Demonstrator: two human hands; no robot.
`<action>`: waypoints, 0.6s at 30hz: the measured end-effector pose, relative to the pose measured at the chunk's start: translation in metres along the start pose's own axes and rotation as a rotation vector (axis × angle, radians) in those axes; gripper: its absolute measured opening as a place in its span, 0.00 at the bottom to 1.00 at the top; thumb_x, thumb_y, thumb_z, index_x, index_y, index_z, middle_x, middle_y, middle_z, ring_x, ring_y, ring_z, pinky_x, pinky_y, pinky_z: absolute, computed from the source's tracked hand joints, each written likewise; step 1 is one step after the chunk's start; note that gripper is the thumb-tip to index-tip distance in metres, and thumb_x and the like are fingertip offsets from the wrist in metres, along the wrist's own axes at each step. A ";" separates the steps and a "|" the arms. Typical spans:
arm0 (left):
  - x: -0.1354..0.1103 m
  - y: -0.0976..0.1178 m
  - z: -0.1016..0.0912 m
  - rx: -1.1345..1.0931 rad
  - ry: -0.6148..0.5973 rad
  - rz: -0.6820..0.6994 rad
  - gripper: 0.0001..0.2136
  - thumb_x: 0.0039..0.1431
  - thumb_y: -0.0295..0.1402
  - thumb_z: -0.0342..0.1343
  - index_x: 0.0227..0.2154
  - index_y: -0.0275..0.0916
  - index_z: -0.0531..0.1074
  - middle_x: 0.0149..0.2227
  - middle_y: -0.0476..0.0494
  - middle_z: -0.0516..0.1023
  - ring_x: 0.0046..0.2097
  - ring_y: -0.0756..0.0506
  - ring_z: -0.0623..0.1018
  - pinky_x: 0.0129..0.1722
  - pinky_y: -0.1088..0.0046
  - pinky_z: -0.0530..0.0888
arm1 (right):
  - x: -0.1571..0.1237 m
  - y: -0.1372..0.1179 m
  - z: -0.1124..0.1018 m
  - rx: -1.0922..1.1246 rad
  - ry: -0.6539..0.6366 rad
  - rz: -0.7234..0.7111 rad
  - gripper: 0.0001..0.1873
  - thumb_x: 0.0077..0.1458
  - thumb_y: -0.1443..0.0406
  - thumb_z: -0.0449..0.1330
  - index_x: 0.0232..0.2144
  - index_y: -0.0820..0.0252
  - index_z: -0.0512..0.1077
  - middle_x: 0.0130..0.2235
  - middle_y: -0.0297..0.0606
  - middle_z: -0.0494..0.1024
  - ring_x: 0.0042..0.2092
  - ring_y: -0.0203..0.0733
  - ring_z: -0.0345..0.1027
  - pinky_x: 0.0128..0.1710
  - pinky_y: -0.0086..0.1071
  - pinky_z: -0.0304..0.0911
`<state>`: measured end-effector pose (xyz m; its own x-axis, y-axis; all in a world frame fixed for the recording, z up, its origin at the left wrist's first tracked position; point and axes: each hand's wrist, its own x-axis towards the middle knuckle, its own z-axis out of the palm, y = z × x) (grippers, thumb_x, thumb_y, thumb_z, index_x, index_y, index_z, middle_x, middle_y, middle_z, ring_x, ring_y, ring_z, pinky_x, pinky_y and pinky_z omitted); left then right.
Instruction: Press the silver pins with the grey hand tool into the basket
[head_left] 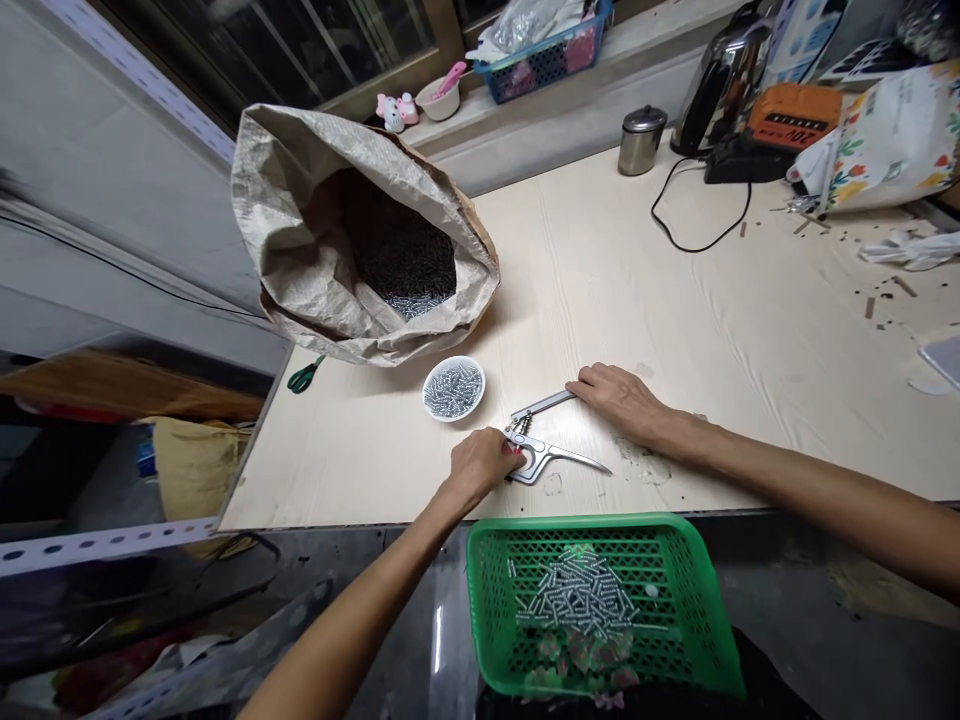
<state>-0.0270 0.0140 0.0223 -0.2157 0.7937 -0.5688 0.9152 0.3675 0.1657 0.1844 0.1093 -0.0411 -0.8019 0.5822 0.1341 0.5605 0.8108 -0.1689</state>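
A silvery metal hand-lever tool (534, 462) with a spring at its pivot lies on the table, its pointed lower arm directed right. My right hand (619, 400) is closed around the end of its raised upper lever. My left hand (480, 465) pinches at the tool's left end, beside the ring-shaped opening; the fingertips hide whatever is between them. A small white bowl (454, 388) of short silvery pieces stands just beyond my left hand. Below the table edge, a green plastic basket (480, 600) holds a heap of longer, ribbed silvery pieces, perhaps springs.
A large open woven sack (285, 220) of dark and silvery small parts stands back left. Green-handled scissors (304, 377) lie near the left edge. Farther back are a metal canister (642, 140), an electric kettle (724, 85), an orange-and-black device (791, 118) with a cord, and a floral bag (892, 140).
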 end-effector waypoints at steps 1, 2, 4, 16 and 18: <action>0.003 0.001 -0.003 0.014 -0.023 0.007 0.09 0.49 0.36 0.60 0.19 0.39 0.71 0.22 0.45 0.74 0.32 0.43 0.76 0.31 0.71 0.64 | 0.005 0.001 0.002 -0.003 -0.004 0.003 0.15 0.60 0.77 0.44 0.37 0.60 0.69 0.37 0.42 0.72 0.36 0.43 0.59 0.32 0.35 0.53; 0.005 0.002 -0.006 0.041 -0.022 0.016 0.09 0.50 0.35 0.59 0.19 0.39 0.71 0.22 0.45 0.74 0.32 0.43 0.76 0.31 0.71 0.65 | 0.010 0.002 0.003 -0.009 -0.007 0.005 0.17 0.60 0.78 0.43 0.35 0.60 0.68 0.36 0.42 0.72 0.36 0.43 0.59 0.31 0.34 0.52; 0.001 0.004 -0.010 0.122 0.064 0.043 0.09 0.54 0.33 0.57 0.20 0.38 0.72 0.26 0.42 0.75 0.34 0.42 0.76 0.32 0.71 0.66 | 0.020 0.004 0.004 -0.026 -0.011 0.015 0.17 0.59 0.79 0.42 0.32 0.60 0.67 0.35 0.42 0.72 0.35 0.43 0.58 0.31 0.34 0.52; -0.084 -0.011 0.003 0.148 0.456 0.416 0.08 0.64 0.35 0.52 0.35 0.41 0.75 0.35 0.45 0.76 0.36 0.45 0.74 0.30 0.71 0.69 | 0.026 -0.001 0.012 -0.001 0.087 0.087 0.15 0.56 0.80 0.44 0.28 0.58 0.63 0.33 0.40 0.71 0.35 0.43 0.59 0.29 0.34 0.53; -0.054 -0.027 -0.018 0.226 0.595 0.215 0.10 0.66 0.33 0.48 0.36 0.40 0.76 0.37 0.43 0.76 0.40 0.44 0.74 0.32 0.71 0.69 | 0.026 -0.003 0.013 -0.019 0.079 0.104 0.16 0.55 0.80 0.44 0.29 0.59 0.64 0.34 0.41 0.71 0.36 0.44 0.61 0.29 0.35 0.53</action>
<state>-0.0466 -0.0304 0.0635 -0.1123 0.9936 0.0099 0.9936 0.1121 0.0160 0.1592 0.1213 -0.0498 -0.7210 0.6654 0.1934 0.6439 0.7465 -0.1675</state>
